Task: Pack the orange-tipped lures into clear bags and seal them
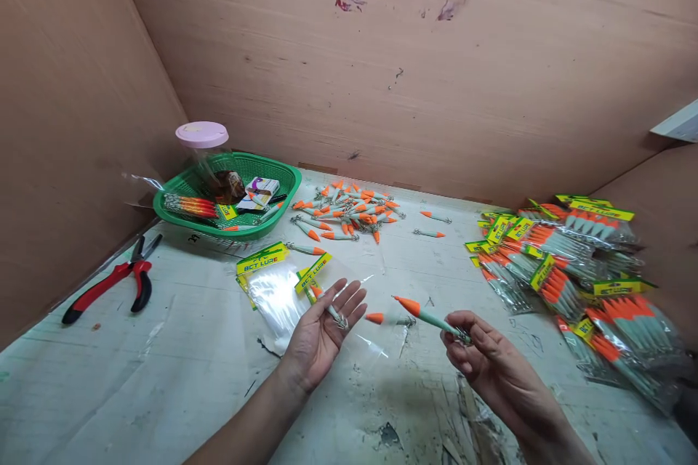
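Note:
My right hand [491,356] pinches a fishing lure [430,317] by its hooked tail, with the pointed orange end aimed left. Turned palm up, my left hand [321,338] has its fingers extended and a second lure [334,314] held across it by the thumb. Beneath and behind the left hand lies a clear bag with a yellow header card [313,272]. Another lure [390,319] rests on the table between my hands. To the left is a stack of clear bags [273,298] with yellow headers.
A pile of orange and pale green lures [354,211] lies at the back. The green basket [229,232] contains a pink-lidded jar [202,134] and packed lures. Red-and-black pliers [117,280] lie left. Many bagged lures [567,247] are heaped right. Wooden panels [382,73] enclose the table.

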`<state>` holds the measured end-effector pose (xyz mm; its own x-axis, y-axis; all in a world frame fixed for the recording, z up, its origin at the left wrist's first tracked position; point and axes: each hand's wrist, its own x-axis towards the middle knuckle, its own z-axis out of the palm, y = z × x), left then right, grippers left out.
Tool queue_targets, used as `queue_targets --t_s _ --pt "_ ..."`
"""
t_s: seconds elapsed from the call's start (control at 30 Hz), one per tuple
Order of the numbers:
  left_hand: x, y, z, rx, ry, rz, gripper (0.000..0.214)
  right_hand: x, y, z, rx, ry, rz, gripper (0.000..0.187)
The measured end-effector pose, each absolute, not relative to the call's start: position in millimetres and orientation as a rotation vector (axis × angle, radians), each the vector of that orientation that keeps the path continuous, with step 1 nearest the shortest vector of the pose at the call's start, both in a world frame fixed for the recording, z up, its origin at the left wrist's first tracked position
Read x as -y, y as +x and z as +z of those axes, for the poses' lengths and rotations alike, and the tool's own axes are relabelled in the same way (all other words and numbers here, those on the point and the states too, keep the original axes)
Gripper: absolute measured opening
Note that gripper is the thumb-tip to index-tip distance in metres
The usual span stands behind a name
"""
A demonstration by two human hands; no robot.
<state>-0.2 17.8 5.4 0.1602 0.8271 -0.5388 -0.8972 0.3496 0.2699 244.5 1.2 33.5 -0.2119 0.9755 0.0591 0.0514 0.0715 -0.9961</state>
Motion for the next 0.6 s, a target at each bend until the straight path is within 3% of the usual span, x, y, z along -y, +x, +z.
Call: queue_targets --t_s 0.13,0.23,0.4,0.6 --pt "-17 -1 1 -0.656 -0.108 1.239 0.021 16 231 51 1.643 -1.058 1.253 0.021" --pt "-16 1 -2 -0.614 -0.075 1.21 0.023 23 214 56 2.009 -1.092 0.965 0.014" --pt "-12 4 -1 -0.571 -0.033 1.127 0.029 20 176 33 2.157 -1.031 0.328 0.023" --pt "-9 5 1 -0.489 -0.027 1.142 0.031 21 158 16 2.102 -0.984 0.113 0.029"
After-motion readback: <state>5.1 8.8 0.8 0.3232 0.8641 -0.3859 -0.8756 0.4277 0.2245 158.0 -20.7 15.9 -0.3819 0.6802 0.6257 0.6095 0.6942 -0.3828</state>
